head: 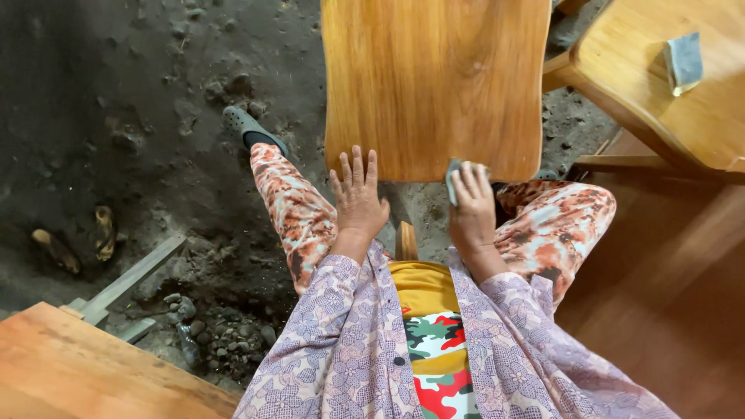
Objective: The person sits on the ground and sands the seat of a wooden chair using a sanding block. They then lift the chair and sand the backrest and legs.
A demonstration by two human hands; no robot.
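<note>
A smooth wooden chair seat [434,77] stands in front of me, its near edge over my knees. My left hand [358,198] rests flat on that near edge with the fingers spread and nothing in it. My right hand [472,208] presses a small grey sanding pad [453,172] against the same edge, further right. Most of the pad is hidden under my fingers.
A second wooden piece [660,93] at the upper right carries another grey sanding block [683,62]. A wooden board [85,372] lies at the lower left. The ground is dark dirt with stones and a grey slat [132,279]. My foot wears a grey clog [248,128].
</note>
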